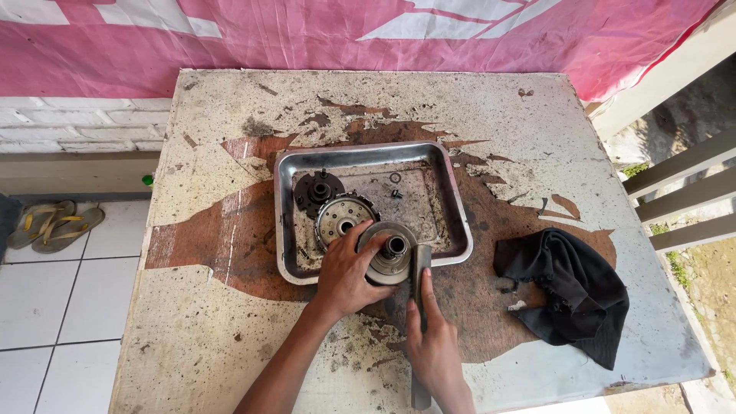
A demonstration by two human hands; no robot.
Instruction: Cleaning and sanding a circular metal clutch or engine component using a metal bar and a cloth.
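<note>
1. Head view: worn tabletop (230,322), paint flaked off to brown patches, fills most of the frame.
2. Steel tray (452,207) sits at frame centre, its near rim at the hands.
3. Black rag (567,295) lies crumpled at right of the tray, well apart from both hands.
4. Left hand (345,276), just below centre, is clamped around the left side of a round clutch drum (391,257) resting over the tray's near rim, hub facing up.
5. Right hand (433,345), lower centre, is closed around a flat dark bar tool (421,268). The bar's long axis runs up-frame from the bottom edge; its tip touches the drum's right flank, opposite the left hand.
6. Toothed clutch wheel (341,218) lies inside the tray, just up-left of the drum.
7. Dark hub plate (318,190) lies above it.
</note>
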